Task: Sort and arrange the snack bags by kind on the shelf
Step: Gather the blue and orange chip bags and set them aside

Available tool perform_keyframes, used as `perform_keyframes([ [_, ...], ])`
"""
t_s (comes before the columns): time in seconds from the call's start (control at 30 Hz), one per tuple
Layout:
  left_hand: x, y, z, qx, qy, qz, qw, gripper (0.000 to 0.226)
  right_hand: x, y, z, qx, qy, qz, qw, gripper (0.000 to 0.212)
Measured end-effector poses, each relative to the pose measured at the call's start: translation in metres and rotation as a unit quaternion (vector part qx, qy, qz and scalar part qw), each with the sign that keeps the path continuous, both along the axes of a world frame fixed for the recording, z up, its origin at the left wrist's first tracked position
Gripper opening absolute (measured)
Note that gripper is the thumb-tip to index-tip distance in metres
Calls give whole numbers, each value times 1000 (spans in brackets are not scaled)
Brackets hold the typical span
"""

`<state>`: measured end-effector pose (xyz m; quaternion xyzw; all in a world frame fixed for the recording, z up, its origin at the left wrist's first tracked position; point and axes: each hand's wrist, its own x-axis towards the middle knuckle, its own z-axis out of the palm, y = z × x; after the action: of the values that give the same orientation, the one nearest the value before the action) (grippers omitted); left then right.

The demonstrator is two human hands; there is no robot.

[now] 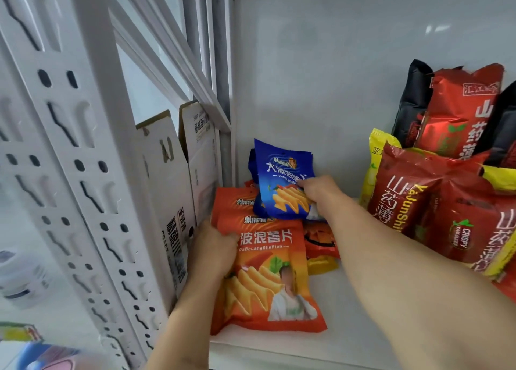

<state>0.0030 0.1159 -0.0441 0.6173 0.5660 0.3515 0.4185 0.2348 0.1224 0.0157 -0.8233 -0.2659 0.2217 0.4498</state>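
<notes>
On the white shelf [329, 322] lie orange chip bags [268, 274] stacked at the left. My left hand [215, 249] grips the left edge of the top orange bag. Behind them, blue chip bags [282, 179] stand tilted against the back wall, and my right hand [321, 193] pinches the front blue bag at its right side. To the right is a heap of red yam-crisp bags [413, 199], with yellow bags [375, 157] and black bags [410, 104] among them. A small orange-and-yellow packet [321, 246] lies under my right forearm.
A white perforated shelf upright [83, 174] stands at the left. Flattened white cardboard boxes [173, 196] lean between it and the orange bags. The grey back wall [335, 62] closes the shelf behind. Blurred items sit at the lower left outside the shelf.
</notes>
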Motion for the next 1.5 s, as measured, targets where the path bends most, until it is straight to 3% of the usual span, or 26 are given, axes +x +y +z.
perform_keyframes([
  [0.07,-2,-4,-2,-38,12,-19,999,73,0,0,-1,1,2,1,1000,42],
  [0.17,-5,-14,-2,-71,2,-45,996,85,-2,-1,1,19,27,6,999,37],
  [0.3,-5,-15,-7,-25,72,-24,997,117,0,-3,2,22,57,2,998,45],
  [0.43,-4,-10,-9,-19,93,-3,995,111,1,-3,3,18,99,7,995,50],
  [0.57,-2,17,-38,-2,72,21,997,125,-1,-7,7,21,152,7,988,48],
  [0.73,2,5,-24,-7,54,8,999,94,-7,-20,11,59,187,7,981,29],
  [0.9,-4,7,-32,-13,-35,-19,999,67,-12,-30,5,96,198,-20,975,22],
  [1.03,-8,-20,-4,-33,-101,-31,994,44,-18,-39,3,120,206,-34,970,27],
  [1.17,-11,-31,7,-103,-217,-37,970,40,-26,-46,3,132,204,-30,969,31],
  [1.33,-18,-46,16,-205,-281,-76,935,24,-36,-61,14,166,204,-29,964,31],
  [1.5,-28,-62,17,-245,-328,-119,905,28,-51,-81,25,218,209,-14,953,28],
])
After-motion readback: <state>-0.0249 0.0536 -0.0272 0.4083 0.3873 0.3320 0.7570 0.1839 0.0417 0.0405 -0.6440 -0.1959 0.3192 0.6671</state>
